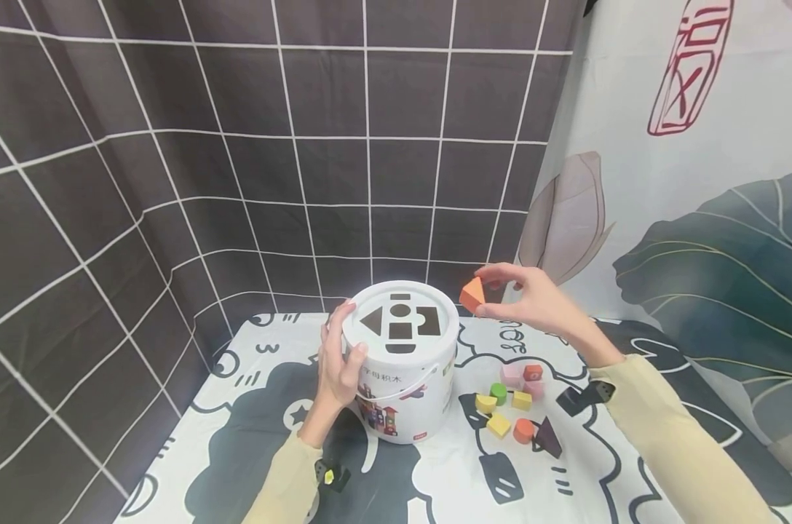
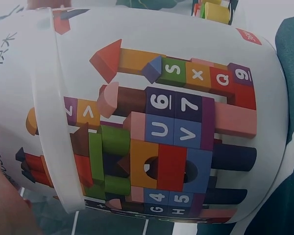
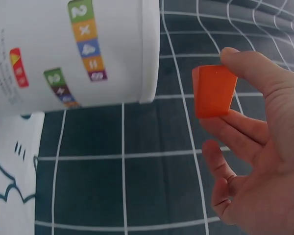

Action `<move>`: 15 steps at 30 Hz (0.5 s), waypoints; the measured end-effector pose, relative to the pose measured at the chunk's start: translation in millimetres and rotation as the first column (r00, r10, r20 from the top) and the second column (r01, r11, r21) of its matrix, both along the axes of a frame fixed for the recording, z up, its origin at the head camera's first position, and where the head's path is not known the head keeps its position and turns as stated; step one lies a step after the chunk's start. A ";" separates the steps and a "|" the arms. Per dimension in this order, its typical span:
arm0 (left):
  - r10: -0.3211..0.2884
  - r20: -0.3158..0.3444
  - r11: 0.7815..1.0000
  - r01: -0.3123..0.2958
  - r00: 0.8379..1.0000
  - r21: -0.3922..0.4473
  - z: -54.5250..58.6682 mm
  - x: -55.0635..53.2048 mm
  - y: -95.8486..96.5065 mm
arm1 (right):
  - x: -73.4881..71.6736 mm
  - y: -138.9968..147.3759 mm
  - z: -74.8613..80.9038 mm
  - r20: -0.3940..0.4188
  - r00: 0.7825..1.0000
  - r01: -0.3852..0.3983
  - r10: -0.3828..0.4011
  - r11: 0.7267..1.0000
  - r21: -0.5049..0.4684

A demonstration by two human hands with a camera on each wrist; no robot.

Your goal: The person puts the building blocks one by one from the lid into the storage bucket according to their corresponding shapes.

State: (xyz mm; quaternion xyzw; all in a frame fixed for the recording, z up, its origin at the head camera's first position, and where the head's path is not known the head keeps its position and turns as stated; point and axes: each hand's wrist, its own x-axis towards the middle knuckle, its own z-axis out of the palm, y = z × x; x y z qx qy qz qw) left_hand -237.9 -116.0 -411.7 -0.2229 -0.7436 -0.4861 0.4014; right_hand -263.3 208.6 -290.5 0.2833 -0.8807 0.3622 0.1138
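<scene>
While the left hand (image 1: 337,362) curls round the white bucket (image 1: 401,415) at its left rim, likely to steady it | right hand (image 1: 525,297) pinches orange block (image 1: 472,295) right of lid (image 1: 430,344), apart from it, presumably leaving sides clear

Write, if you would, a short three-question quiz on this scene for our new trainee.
1. True or false: the left hand holds the orange block.
2. Which shape is cut into the lid of the white bucket: A) star, B) triangle, C) heart?
3. How many yellow blocks lie on the cloth?

Key: 1. False, the right hand does; 2. B; 3. Three.
</scene>
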 end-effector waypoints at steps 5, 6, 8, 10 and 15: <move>-0.001 0.007 1.000 0.001 1.000 0.000 0.5 0.5 -0.2 | -4.1 -18.8 3.9 -0.006 0.999 -0.046 0.046 0.998 -0.035; -0.002 0.007 1.000 0.002 1.000 0.000 0.5 0.6 -0.3 | -4.9 -21.8 3.9 -0.009 0.998 -0.055 0.055 0.998 -0.040; 0.001 0.007 1.000 -0.001 1.000 -0.002 0.4 0.9 -0.4 | -6.0 -27.7 4.0 -0.022 0.997 -0.072 0.071 0.996 -0.044; 0.003 0.006 1.000 -0.003 1.000 -0.003 -0.2 0.9 -0.4 | -6.6 -33.2 4.4 -0.035 0.996 -0.083 0.082 0.996 -0.042; 0.003 -0.003 1.000 -0.003 1.000 -0.003 -0.7 0.4 0.1 | -6.4 -46.3 6.6 -0.037 0.995 -0.096 0.094 0.995 -0.042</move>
